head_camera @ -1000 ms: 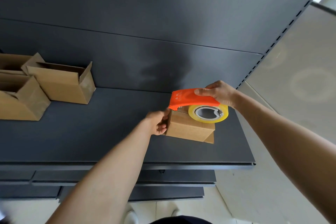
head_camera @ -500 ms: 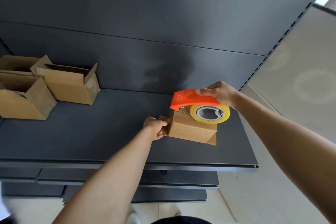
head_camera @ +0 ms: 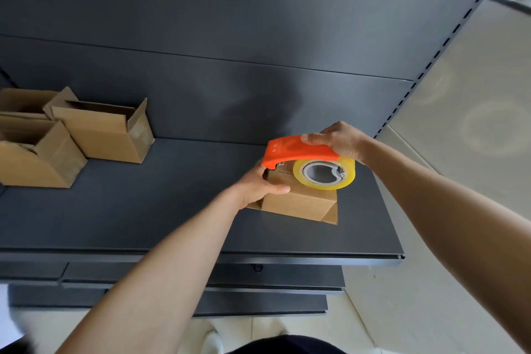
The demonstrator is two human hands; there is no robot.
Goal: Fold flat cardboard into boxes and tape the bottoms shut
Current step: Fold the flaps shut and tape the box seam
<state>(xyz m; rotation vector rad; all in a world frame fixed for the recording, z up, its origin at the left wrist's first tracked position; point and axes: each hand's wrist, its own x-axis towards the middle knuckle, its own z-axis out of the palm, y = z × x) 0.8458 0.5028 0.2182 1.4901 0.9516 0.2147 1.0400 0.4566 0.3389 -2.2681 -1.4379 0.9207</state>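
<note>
On the shelf [head_camera: 143, 210] the left hand [head_camera: 255, 184] clasps the box [head_camera: 298, 201] at its left end, while the right hand [head_camera: 339, 139] grips the dispenser [head_camera: 298, 152] atop it.

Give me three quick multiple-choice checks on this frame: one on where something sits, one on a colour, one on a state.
1. Where is the tape dispenser?
A. on top of the box being taped
B. lying on the floor
C. inside an open box at the left

2. What colour is the dispenser's cover?
A. blue
B. orange
C. green

3. What is the left hand doing?
A. hanging free
B. holding scissors
C. gripping the box at its left end

Answers: 1 A, the right hand holds it against the box's top face. 2 B, the cover over the yellowish roll is orange. 3 C, its fingers wrap the box's left end on the shelf.
</note>
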